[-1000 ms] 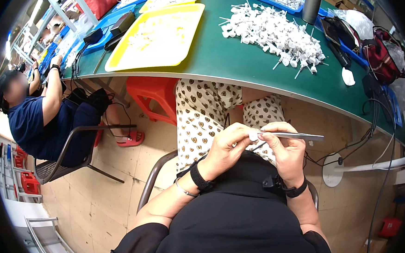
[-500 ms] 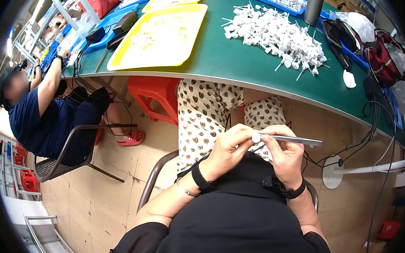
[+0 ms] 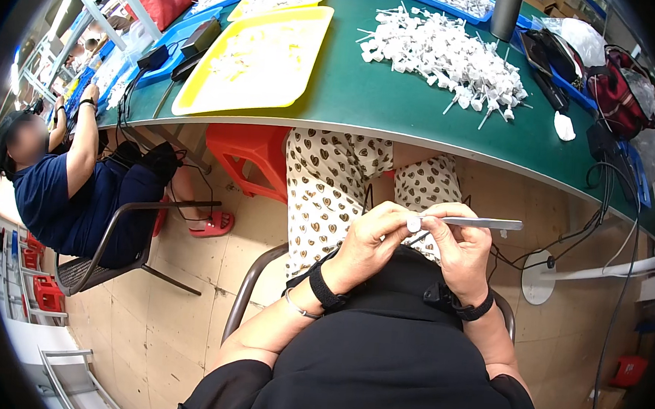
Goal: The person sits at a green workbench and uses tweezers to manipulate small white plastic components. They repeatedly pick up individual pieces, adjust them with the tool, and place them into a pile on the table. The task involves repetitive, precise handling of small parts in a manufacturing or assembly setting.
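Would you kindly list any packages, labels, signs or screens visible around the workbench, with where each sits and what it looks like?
Clear plastic bag: far right of the green table, crumpled, whitish and see-through.
Dark flat device, perhaps a screen: right of the pile of white parts, black and rectangular; whether it is lit cannot be told.
Red bag: table's right end, soft, red and black.
No signs or labels can be made out.

Green table (image 3: 393,107) edge blocks room ahead
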